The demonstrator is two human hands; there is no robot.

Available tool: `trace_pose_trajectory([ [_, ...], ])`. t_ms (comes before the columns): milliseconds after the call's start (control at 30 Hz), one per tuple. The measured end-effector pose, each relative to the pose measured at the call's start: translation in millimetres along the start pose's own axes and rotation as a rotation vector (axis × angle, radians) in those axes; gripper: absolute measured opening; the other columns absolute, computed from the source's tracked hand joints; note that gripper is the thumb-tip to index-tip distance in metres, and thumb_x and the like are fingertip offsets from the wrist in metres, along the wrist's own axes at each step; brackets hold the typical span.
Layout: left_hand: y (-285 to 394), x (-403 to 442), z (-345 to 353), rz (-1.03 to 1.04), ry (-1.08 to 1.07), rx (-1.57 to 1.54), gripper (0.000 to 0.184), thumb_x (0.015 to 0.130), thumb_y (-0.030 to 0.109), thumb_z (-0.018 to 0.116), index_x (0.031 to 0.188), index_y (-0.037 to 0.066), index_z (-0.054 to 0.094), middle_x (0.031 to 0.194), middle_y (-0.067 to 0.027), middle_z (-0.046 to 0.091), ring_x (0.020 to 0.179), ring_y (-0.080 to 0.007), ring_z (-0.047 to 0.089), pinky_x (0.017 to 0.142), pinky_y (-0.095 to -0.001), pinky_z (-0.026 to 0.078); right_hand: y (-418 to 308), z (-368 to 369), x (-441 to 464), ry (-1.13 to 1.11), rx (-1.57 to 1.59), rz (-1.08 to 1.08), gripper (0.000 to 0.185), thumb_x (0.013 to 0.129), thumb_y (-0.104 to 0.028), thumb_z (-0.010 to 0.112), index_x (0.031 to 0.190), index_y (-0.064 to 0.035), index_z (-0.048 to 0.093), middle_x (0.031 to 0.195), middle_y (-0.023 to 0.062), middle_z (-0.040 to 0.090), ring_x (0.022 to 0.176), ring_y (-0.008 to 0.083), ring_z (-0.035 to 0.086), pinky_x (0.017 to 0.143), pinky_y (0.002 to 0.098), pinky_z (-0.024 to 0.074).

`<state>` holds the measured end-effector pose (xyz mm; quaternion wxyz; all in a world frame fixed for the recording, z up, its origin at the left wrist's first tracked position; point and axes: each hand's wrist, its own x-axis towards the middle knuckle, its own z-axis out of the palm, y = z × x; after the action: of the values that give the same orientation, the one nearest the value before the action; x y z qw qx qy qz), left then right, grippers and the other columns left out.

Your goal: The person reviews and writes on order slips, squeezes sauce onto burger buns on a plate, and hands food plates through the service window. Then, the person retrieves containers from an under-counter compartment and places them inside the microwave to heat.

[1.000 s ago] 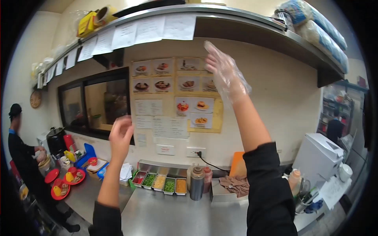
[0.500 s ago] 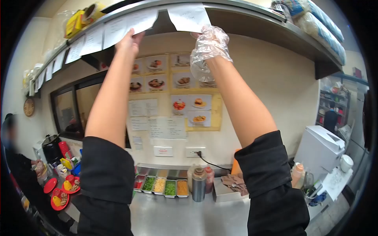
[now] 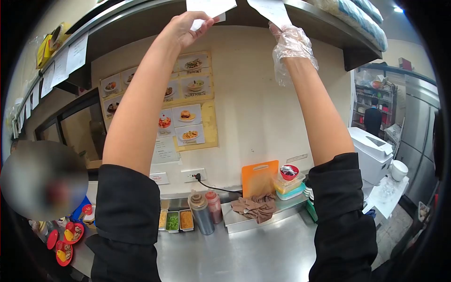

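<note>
Both my arms reach up to the metal shelf overhead. My left hand [image 3: 193, 27], bare, pinches a white paper slip [image 3: 211, 5] near the shelf's front edge. A clear plastic glove covers my right hand [image 3: 292, 43], whose fingers are closed at the lower end of another white paper slip [image 3: 271, 11]. The writing on both slips is too faint to read, and their top edges are out of view. Further left, several more paper slips [image 3: 76, 52] hang along the shelf edge [image 3: 324, 16].
Below are a steel counter [image 3: 235, 254], a grey squeeze bottle [image 3: 202, 214], topping pans [image 3: 173, 221], a brown cloth [image 3: 254, 207] and an orange cutting board [image 3: 259, 176]. A person [image 3: 44, 181] stands close at left, beside red plates [image 3: 64, 254]. Another person [image 3: 373, 120] is at the back right.
The view has turned right. Both hands have moved right along the shelf, and the left now holds a slip away from the left-hand row. The person at left has come nearer.
</note>
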<state>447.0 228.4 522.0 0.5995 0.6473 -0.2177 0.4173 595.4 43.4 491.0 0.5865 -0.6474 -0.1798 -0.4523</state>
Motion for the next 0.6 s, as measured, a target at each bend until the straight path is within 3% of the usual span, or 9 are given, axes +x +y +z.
trace_pose_trajectory([
  [67,2.2,-0.8,7.6,-0.077,0.008,0.057,0.027,0.079,-0.004,0.051,0.104,-0.014,0.047,0.091,-0.0198,0.062,0.072,-0.0116,0.059,0.053,-0.0161,0.048,-4.3,-9.5,-8.3,0.017,-0.261,-0.126,0.035,0.074,-0.034,0.064,0.092,-0.0041,0.065,0.088,0.0187,0.064,0.085,0.0263,0.062,0.074,0.0353,0.0467],
  [133,3.3,-1.8,7.8,-0.012,0.038,0.149,0.027,0.083,0.001,0.047,0.107,-0.010,0.045,0.092,-0.0184,0.063,0.064,-0.0060,0.054,0.046,-0.0161,0.041,-8.9,-16.8,-15.0,-0.025,0.016,0.001,0.033,0.075,-0.031,0.063,0.091,-0.0026,0.065,0.087,0.0186,0.064,0.083,0.0269,0.061,0.072,0.0354,0.0462],
  [200,5.9,1.1,7.2,-0.014,0.064,0.157,0.025,0.084,0.002,0.047,0.106,-0.009,0.045,0.087,-0.0140,0.061,0.059,-0.0045,0.050,0.043,-0.0157,0.039,-12.5,-14.4,-9.4,-0.050,-0.075,-0.049,0.031,0.075,-0.029,0.063,0.091,-0.0026,0.065,0.087,0.0180,0.064,0.084,0.0268,0.061,0.073,0.0359,0.0461],
  [267,9.0,8.5,3.5,-0.014,0.093,0.169,0.023,0.085,0.003,0.048,0.105,-0.008,0.045,0.083,-0.0096,0.060,0.054,-0.0030,0.046,0.040,-0.0153,0.036,-17.4,-9.9,-6.9,-0.027,0.288,0.047,0.029,0.075,-0.028,0.063,0.090,-0.0032,0.065,0.085,0.0178,0.064,0.083,0.0272,0.061,0.072,0.0364,0.0461],
  [400,13.7,20.6,3.6,-0.075,0.095,0.194,0.018,0.087,0.002,0.042,0.100,-0.006,0.052,0.067,0.0010,0.048,0.049,-0.0016,0.035,0.040,-0.0154,0.027,-28.5,3.0,9.8,-0.026,0.228,-0.023,0.029,0.076,-0.028,0.063,0.093,-0.0048,0.065,0.087,0.0187,0.064,0.085,0.0266,0.061,0.074,0.0352,0.0465],
  [467,12.3,24.2,5.3,-0.084,0.074,0.216,0.019,0.088,0.002,0.040,0.100,-0.004,0.054,0.064,0.0039,0.043,0.048,-0.0013,0.032,0.040,-0.0154,0.024,-28.7,24.7,14.0,-0.247,1.785,0.269,0.024,0.089,-0.001,0.041,0.109,0.0106,0.048,0.111,0.0204,0.053,0.104,0.0278,0.055,0.089,0.0344,0.0497],
  [500,10.8,30.0,4.5,-0.082,0.056,0.255,0.018,0.089,0.004,0.041,0.097,-0.004,0.056,0.062,0.0037,0.044,0.048,-0.0017,0.032,0.040,-0.0163,0.024,-15.4,23.8,8.9,-0.338,1.450,0.021,0.030,0.088,-0.016,0.050,0.108,0.0059,0.051,0.099,0.0164,0.060,0.093,0.0211,0.061,0.079,0.0316,0.0492],
  [533,9.5,35.1,2.9,-0.077,0.039,0.293,0.019,0.091,0.007,0.042,0.094,-0.004,0.057,0.061,0.0035,0.044,0.048,-0.0021,0.032,0.040,-0.0171,0.024,-6.5,25.1,4.6,-0.342,1.453,0.021,0.030,0.088,-0.016,0.050,0.108,0.0059,0.051,0.099,0.0164,0.060,0.093,0.0211,0.061,0.079,0.0316,0.0492],
  [600,9.2,34.9,8.4,-0.076,0.046,0.317,0.019,0.091,0.009,0.043,0.093,-0.004,0.057,0.061,0.0040,0.044,0.047,-0.0022,0.030,0.040,-0.0173,0.022,1.2,14.4,-15.5,-0.347,1.029,-0.063,0.033,0.086,-0.013,0.053,0.110,0.0089,0.048,0.099,0.0196,0.059,0.094,0.0220,0.061,0.080,0.0282,0.0506],
])
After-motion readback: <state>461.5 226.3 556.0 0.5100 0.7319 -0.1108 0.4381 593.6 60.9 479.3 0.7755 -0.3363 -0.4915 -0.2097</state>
